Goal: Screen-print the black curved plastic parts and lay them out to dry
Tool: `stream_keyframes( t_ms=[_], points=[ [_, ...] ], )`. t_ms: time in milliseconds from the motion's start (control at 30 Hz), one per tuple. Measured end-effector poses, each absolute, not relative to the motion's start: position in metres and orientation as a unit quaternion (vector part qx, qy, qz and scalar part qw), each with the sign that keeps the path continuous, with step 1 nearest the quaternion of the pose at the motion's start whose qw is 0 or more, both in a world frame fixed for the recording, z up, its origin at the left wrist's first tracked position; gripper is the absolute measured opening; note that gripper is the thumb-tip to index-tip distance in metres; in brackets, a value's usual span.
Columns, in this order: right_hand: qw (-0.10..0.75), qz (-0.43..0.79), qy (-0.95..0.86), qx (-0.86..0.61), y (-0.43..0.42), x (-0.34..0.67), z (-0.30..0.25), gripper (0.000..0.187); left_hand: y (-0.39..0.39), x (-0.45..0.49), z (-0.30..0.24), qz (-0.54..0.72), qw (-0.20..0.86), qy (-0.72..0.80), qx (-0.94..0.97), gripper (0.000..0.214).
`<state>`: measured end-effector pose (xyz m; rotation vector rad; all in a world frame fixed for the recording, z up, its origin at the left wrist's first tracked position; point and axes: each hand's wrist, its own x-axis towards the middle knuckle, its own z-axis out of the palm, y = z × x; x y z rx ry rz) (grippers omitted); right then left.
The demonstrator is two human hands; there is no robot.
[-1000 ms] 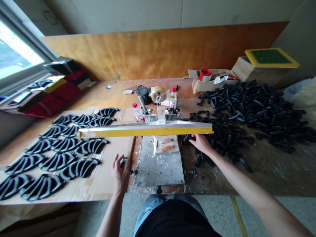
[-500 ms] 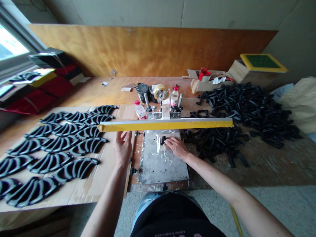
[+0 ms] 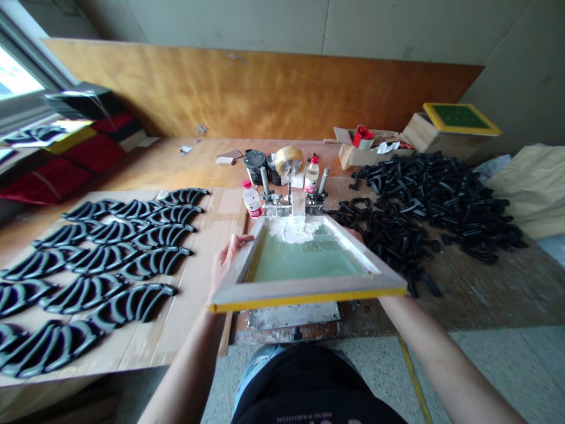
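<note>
As you hold it tilted up toward you, the wooden screen frame (image 3: 304,262) has its far edge in the metal hinge clamps (image 3: 291,200) and its yellow-edged near side raised over the metal printing plate (image 3: 293,315). White paste (image 3: 293,231) lies along the far end of the pale green mesh. Your left hand (image 3: 225,265) is closed on the frame's left side, fingers curled over the rim. Your right hand (image 3: 356,234) is behind the frame's right side; too little of it shows to tell how its fingers stand. Beyond the clamps stand a plastic bottle (image 3: 251,199), a roll of packing tape (image 3: 289,159) and a black tin (image 3: 255,165). To your left, black curved pieces (image 3: 83,294) with grey stripes lie in rows on cardboard (image 3: 198,206); to your right spreads a heap of loose black pieces (image 3: 424,200)
</note>
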<state>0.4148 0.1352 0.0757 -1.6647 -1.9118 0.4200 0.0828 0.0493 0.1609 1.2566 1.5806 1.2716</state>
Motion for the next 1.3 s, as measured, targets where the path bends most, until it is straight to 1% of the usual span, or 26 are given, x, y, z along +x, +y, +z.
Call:
stream_keyframes(
  t_ms=[100,167,200,233,267,300,400,467,567,633,700,833,933,1000,1100,1200,1300],
  points=[
    [0.316,0.114,-0.713,-0.616,0.155,0.415,0.096,0.034,0.025,0.077,0.123,0.426,0.467,0.630,0.450,0.061],
    [0.328,0.085,-0.756,-0.559,0.165,0.391,0.104,0.050,0.016,0.075,0.094,0.401,0.496,0.634,0.438,0.069],
    [0.320,0.076,-0.784,-0.527,0.169,0.376,0.106,0.058,0.014,0.075,0.080,0.392,0.500,0.637,0.437,0.074],
    [0.301,0.070,-0.805,-0.506,0.172,0.360,0.107,0.061,0.013,0.075,0.067,0.383,0.498,0.642,0.440,0.077],
    [0.274,0.068,-0.821,-0.496,0.175,0.346,0.107,0.060,0.014,0.075,0.057,0.375,0.492,0.648,0.444,0.078],
    [0.240,0.068,-0.833,-0.494,0.178,0.336,0.106,0.053,0.014,0.074,0.048,0.369,0.485,0.654,0.448,0.077],
    [0.141,0.077,-0.856,-0.492,0.182,0.323,0.100,0.022,0.017,0.073,0.035,0.359,0.462,0.671,0.455,0.072],
    [0.115,0.066,-0.856,-0.499,0.180,0.326,0.095,0.012,0.017,0.073,0.031,0.355,0.449,0.681,0.458,0.069],
    [0.120,0.022,-0.834,-0.538,0.169,0.329,0.088,0.013,0.016,0.073,0.029,0.352,0.438,0.689,0.457,0.066],
    [0.120,0.009,-0.836,-0.536,0.155,0.325,0.084,0.015,0.015,0.073,0.028,0.356,0.435,0.690,0.456,0.066],
    [0.115,0.018,-0.865,-0.487,0.139,0.321,0.081,0.016,0.015,0.074,0.027,0.354,0.435,0.691,0.456,0.066],
    [0.104,0.071,-0.937,-0.325,0.115,0.329,0.089,0.019,0.015,0.074,0.026,0.344,0.440,0.689,0.462,0.067],
    [0.098,0.116,-0.949,-0.278,0.118,0.341,0.101,0.015,0.015,0.075,0.030,0.343,0.440,0.691,0.461,0.068],
    [0.121,0.123,-0.937,-0.304,0.124,0.342,0.103,0.014,0.015,0.077,0.035,0.346,0.443,0.693,0.452,0.070],
    [0.187,0.082,-0.917,-0.343,0.125,0.339,0.090,0.018,0.015,0.079,0.044,0.353,0.456,0.691,0.436,0.074],
    [0.213,0.052,-0.929,-0.298,0.112,0.341,0.073,0.021,0.015,0.079,0.050,0.356,0.463,0.688,0.431,0.076],
    [0.213,0.064,-0.938,-0.265,0.108,0.344,0.076,0.017,0.015,0.080,0.053,0.359,0.464,0.687,0.428,0.077]
  ],
)
